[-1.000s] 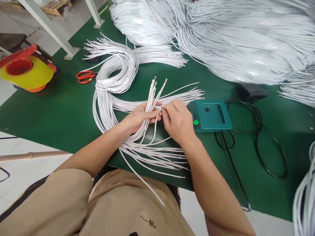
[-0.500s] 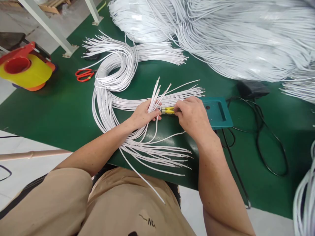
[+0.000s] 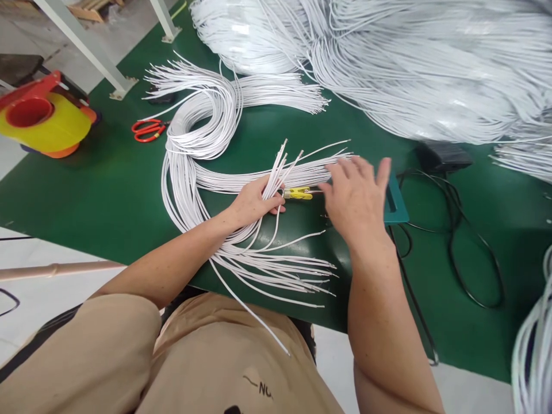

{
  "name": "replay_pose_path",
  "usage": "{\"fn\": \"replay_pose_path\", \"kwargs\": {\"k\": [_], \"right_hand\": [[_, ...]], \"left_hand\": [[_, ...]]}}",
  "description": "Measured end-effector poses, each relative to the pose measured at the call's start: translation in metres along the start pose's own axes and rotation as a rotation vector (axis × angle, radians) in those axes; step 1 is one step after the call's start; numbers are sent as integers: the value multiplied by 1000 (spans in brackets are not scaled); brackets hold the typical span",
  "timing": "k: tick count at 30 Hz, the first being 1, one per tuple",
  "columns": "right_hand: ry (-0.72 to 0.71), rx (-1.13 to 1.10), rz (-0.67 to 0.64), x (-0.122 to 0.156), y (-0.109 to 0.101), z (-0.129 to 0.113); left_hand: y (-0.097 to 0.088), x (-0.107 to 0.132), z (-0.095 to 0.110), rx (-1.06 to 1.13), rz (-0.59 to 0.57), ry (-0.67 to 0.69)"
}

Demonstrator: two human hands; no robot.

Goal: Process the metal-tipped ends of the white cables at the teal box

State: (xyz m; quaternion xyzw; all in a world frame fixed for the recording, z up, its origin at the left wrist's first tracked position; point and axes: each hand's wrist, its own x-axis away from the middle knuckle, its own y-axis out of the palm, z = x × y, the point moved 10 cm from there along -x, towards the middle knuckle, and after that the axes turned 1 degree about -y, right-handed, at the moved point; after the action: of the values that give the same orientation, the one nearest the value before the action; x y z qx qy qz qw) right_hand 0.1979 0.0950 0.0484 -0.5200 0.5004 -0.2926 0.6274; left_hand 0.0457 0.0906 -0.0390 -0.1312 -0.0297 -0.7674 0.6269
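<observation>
My left hand [image 3: 254, 202] is closed around a bunch of thin white wires [image 3: 278, 169] whose stripped ends fan up and to the right. A short strip of yellow tape [image 3: 297, 194] runs from that bunch toward my right hand [image 3: 356, 198]. That hand hovers with its fingers stretched out and apart, holding nothing, partly covering a teal box-shaped device [image 3: 394, 201]. More white wires [image 3: 276, 267] trail from my left hand down across the green table [image 3: 107, 184] toward my lap.
A coiled wire bundle [image 3: 198, 123] lies at the middle left, with red scissors [image 3: 149, 130] beside it. A large heap of white wire [image 3: 409, 63] fills the back. Black cables [image 3: 457, 241] loop at the right. A yellow tape roll on a red holder [image 3: 41, 121] stands far left.
My right hand went from pinching at the bunch to pulling a yellow tape strip rightward, then let go and opened over the teal device. My left hand kept its grip.
</observation>
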Motion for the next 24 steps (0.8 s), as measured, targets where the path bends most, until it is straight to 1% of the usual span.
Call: {"fn": "replay_pose_path", "kwargs": {"k": [2, 3, 5, 7, 9, 10, 12, 14, 15, 17, 18, 20, 23, 24], "right_hand": [[88, 70, 12, 3, 1, 13], [108, 89, 1, 4, 4, 16], [113, 99, -11, 5, 6, 18], [105, 73, 21, 4, 2, 17], [65, -15, 74, 2, -9, 8], [17, -92, 87, 2, -14, -1], [-142, -291, 59, 3, -19, -31], [-381, -457, -61, 11, -17, -74], [-484, -476, -109, 18, -15, -94], [-571, -395, -171, 29, -6, -120], [-575, -340, -204, 33, 1, -128], [-513, -307, -346, 38, 18, -132], [-372, -399, -600, 43, 36, -119], [-323, -461, -641, 42, 36, -112]], "left_hand": [[-1, -2, -3, 27, -19, -10], [-2, -2, -4, 47, -25, -17], [-6, -3, -5, 89, -27, -26], [-11, -2, -4, 113, -15, -28], [-15, 0, 0, 115, 4, -17], [-17, 2, 3, 112, 13, -3], [-19, 4, 11, 104, 23, 49], [-20, 6, 19, 79, 28, 118], [-20, 7, 22, 67, 29, 145], [-20, 8, 24, 72, 26, 163], [-21, 8, 22, 92, 22, 153], [-20, 6, 16, 135, 8, 108], [-23, 5, 6, 141, 30, 46], [-24, 5, 4, 134, 46, 37]]}}
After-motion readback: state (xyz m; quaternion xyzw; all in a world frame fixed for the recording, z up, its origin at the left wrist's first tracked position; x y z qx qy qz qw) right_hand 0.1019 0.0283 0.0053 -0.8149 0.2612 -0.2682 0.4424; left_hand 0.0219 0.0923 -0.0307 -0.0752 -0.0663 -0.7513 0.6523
